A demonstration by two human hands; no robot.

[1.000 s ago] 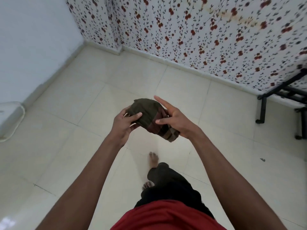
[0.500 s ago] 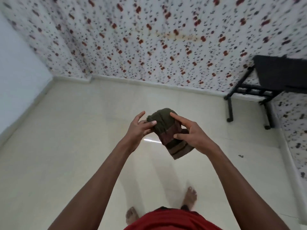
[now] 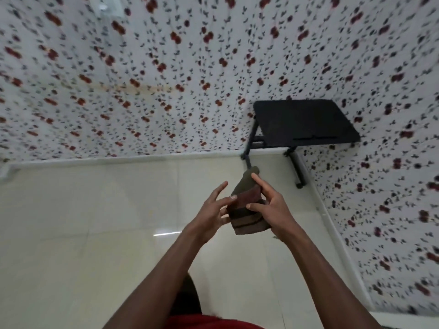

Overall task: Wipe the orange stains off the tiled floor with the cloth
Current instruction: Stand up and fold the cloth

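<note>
Cloth [image 3: 244, 205], olive and brown, folded, is held above the tiled floor [image 3: 95, 233]. Right hand [image 3: 273, 210] grip: thumb and fingers clasp it. Left hand [image 3: 211, 210] grip: thumb and fingertips pinch its edge.

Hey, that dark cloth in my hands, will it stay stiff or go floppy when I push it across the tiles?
Probably floppy: the cloth sits folded between the left hand and right hand, its upper end bending. Likely light. It may bunch when pushed.
</note>
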